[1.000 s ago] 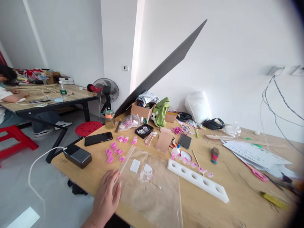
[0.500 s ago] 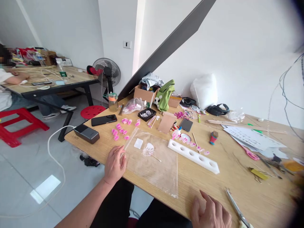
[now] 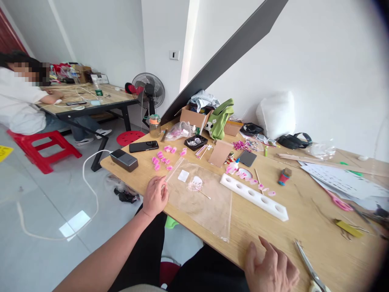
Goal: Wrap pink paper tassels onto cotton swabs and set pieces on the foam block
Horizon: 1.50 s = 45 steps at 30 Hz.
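Observation:
My left hand (image 3: 155, 196) rests on the table's front edge beside the upper left corner of a clear plastic bag (image 3: 209, 219). Its fingers are loosely bent, with nothing seen in them. Lower right, my right hand (image 3: 270, 265) lies on the wood with thumb and fingers apart, holding nothing. Close to its right are scissors (image 3: 310, 263), partly cut off by the frame. On the bag lie a white square (image 3: 182, 175), a whitish smeared patch (image 3: 196, 182) and a cotton swab (image 3: 204, 194). A white block with round holes (image 3: 253, 196) lies right of the bag.
Pink fluffy pieces (image 3: 161, 159), a black phone (image 3: 144, 146) and a power bank (image 3: 124, 160) lie left. Behind the white block stands a glue bottle (image 3: 232, 165). Papers (image 3: 340, 178) and pink scissors (image 3: 340, 201) are at right. A person (image 3: 21, 95) sits at another table.
The view has turned left, so the table things appear further right and more of the seated person shows. Both hands stay in about the same places on the table.

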Available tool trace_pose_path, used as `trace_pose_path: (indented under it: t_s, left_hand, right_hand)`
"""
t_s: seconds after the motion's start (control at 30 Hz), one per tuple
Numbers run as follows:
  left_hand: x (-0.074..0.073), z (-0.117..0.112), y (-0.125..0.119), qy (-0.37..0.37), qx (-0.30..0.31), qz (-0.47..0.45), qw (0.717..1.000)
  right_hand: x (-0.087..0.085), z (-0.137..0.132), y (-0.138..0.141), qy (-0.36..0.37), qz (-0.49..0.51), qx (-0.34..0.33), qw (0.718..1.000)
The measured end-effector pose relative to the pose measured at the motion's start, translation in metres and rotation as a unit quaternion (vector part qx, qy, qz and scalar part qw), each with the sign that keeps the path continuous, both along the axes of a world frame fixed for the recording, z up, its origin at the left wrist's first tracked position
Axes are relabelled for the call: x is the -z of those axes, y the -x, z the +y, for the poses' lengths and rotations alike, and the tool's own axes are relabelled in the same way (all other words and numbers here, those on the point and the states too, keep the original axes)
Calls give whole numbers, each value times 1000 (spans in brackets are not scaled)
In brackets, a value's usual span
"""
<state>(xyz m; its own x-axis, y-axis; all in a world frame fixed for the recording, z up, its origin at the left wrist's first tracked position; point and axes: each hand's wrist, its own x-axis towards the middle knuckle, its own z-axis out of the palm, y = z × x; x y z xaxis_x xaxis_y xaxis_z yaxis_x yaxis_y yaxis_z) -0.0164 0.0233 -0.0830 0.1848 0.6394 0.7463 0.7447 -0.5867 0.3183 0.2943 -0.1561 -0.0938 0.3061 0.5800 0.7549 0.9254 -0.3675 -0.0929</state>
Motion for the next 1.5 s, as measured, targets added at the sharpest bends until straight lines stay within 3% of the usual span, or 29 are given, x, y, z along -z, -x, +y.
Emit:
trace_pose_path:
  t_s: [0.2,0.77,0.97,1.27,1.5]
  left_hand:
    - [-1,0,0,-7,-4,8,1000]
    - [1,1,2,72,0,27,997]
    - [0,1,2,56,2,20,998]
    - [0,1,2,58,11,20,998]
    - [-1,1,3,46,25,18,998]
  right_hand:
    - [5,-2,0,3,30,4,1000]
    - [3,1,4,31,86,-15,996]
    - [-1,1,7,56,72,0,996]
    - [4,-1,2,45,54,0,998]
    - [-2,0,7,38,50,11,998]
